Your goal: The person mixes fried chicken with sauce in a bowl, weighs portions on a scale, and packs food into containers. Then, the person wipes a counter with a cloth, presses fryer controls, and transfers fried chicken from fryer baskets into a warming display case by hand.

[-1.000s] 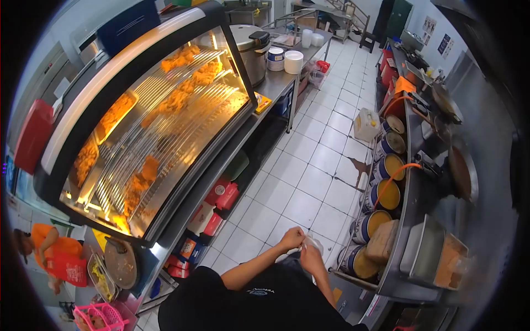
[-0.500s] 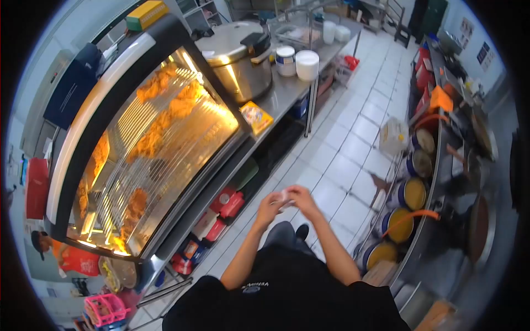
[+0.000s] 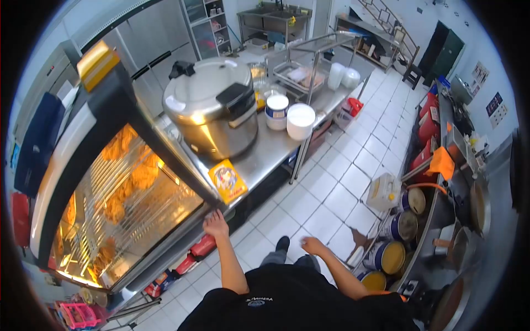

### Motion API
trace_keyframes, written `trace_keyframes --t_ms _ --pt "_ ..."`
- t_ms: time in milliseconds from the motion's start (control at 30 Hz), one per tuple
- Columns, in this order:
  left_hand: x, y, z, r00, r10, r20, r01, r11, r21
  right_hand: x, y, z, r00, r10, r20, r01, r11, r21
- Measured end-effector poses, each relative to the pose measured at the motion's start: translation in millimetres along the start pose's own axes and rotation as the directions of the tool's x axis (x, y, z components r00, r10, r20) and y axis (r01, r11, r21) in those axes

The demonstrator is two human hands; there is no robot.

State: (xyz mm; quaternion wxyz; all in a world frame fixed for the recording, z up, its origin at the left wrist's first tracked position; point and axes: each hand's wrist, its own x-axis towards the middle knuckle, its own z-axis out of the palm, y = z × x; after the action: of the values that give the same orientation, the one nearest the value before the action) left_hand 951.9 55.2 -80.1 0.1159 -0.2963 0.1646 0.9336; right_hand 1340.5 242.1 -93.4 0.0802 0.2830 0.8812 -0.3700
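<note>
Near the lower right corner of the glass display warmer [image 3: 138, 118], my left hand [image 3: 216, 224] is raised at the counter edge, its fingers bent; whether it touches the edge is unclear. Pieces of fried chicken [image 3: 144, 174] lie on the lit racks behind the glass. Just above that hand, a yellow printed packet [image 3: 227, 181] lies on the steel counter [image 3: 265, 157]. Over the floor, my right hand [image 3: 313, 245] hangs with its fingers curled, and nothing shows clearly in it. A large steel cooker [image 3: 212, 107] stands behind the packet.
White tubs [image 3: 301, 121] stand beside the cooker. A wire-rack tray [image 3: 300, 77] is farther back. Along the right side are large tins [image 3: 388, 257], a plastic jerrycan [image 3: 384, 191], an orange cloth [image 3: 441, 163] and pans [image 3: 479, 207]. Red boxes [image 3: 202, 246] sit below the warmer.
My hands, together around something small and whitish before, have separated. The left moved to the counter edge, the right hangs over the floor. The view has moved forward, and the whitish item no longer shows.
</note>
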Motion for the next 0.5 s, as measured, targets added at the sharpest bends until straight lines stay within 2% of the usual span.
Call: trace_keyframes --t_ms 33,67,100,133,200,233,300,333,367,433,467,500 --pt "-0.6 -2.8 7.3 0.999 0.001 0.054 0.003 0.998 -0.067 -14.7 43.3 -2.9 0.998 -0.001 -0.061 0.003 0.999 0.034" --pt "-3.2 -3.0 10.3 0.995 0.005 0.104 0.009 0.992 -0.128 -28.1 75.9 -8.4 0.974 0.222 -0.054 -0.220 0.975 0.029" --pt "-1.6 -11.2 16.7 0.987 0.010 0.162 0.023 0.980 -0.196 -43.7 122.8 -6.3 0.956 0.273 -0.105 -0.275 0.962 -0.001" --pt "3.5 -16.2 19.6 0.985 0.027 0.171 0.003 0.985 -0.173 -59.8 164.6 -6.8 0.951 0.285 -0.123 -0.294 0.954 -0.055" --pt "13.5 -13.5 8.3 0.984 0.068 0.165 -0.047 0.991 -0.129 -89.0 203.8 -32.8 0.790 0.609 0.076 -0.613 0.776 0.146" --pt "8.4 -10.6 6.0 0.991 0.081 0.105 -0.071 0.993 -0.092 -107.7 232.2 -27.2 0.812 0.575 0.097 -0.583 0.804 0.114" --pt "-5.0 -7.3 2.9 0.995 0.101 -0.021 -0.101 0.994 -0.027 -114.6 261.3 -43.2 0.834 0.494 0.244 -0.524 0.848 0.076" --pt "-7.9 -9.1 4.3 0.990 0.110 -0.087 -0.110 0.994 0.005 -103.1 276.3 -54.3 0.848 0.409 0.337 -0.428 0.904 -0.022" --pt "-5.1 -20.3 19.1 0.978 0.175 -0.115 -0.179 0.983 -0.026 -91.7 293.5 -64.1 0.848 0.318 0.424 -0.307 0.947 -0.097" --pt "-13.3 -39.9 37.2 0.937 0.296 -0.186 -0.308 0.951 -0.039 -67.6 357.8 -47.0 0.797 0.121 0.591 0.119 0.929 -0.350" --pt "-30.6 -49.8 37.9 0.997 0.064 0.031 -0.014 0.601 -0.799 -65.6 375.0 -49.6 0.847 0.197 0.493 -0.199 0.979 -0.050" --pt "-49.2 -65.2 40.1 0.936 0.042 0.350 0.350 -0.213 -0.912 -45.8 392.8 -58.6 0.878 0.311 0.363 -0.343 0.939 0.025"
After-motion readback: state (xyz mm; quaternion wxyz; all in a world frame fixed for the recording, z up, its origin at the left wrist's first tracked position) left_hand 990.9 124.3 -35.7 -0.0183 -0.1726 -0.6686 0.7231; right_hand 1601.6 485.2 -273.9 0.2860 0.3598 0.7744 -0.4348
